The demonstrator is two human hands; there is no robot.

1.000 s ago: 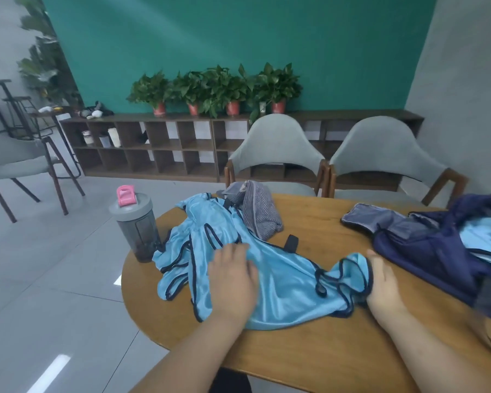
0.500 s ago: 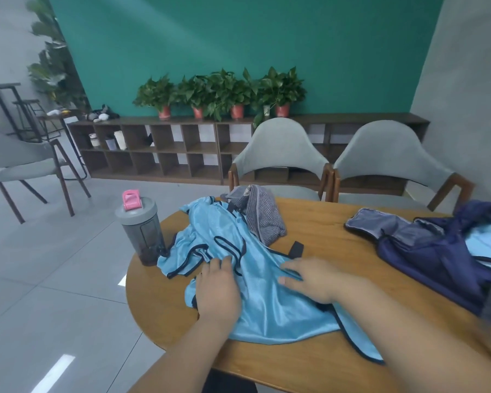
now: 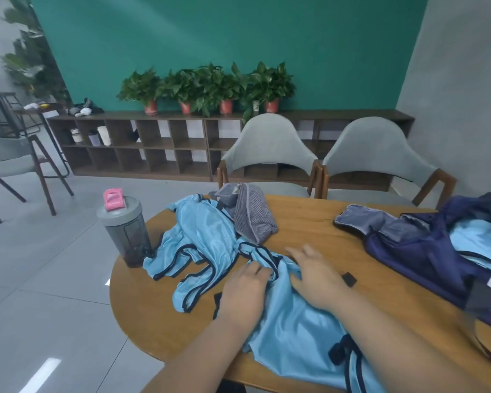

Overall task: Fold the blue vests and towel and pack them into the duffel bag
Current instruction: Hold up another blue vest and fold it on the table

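Pressing blue vest (image 3: 289, 321) onto worktop (image 3: 309, 222), left hand (image 3: 244, 290), right hand (image 3: 316, 276), fingers straight, nothing gripped, vest's long axis diagonal, straps pointing far-left

Bare table (image 3: 309, 222) lies open ahead of me, between towel (image 3: 253, 219) and bag (image 3: 408, 251); only a black tag (image 3: 348, 278) sits there. The shaker (image 3: 125, 231) blocks my left edge. Vests (image 3: 204, 234) cover the middle.

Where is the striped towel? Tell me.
In the head view, the striped towel lies bunched at the table's far edge, left of centre, against the blue vests and before a grey chair.
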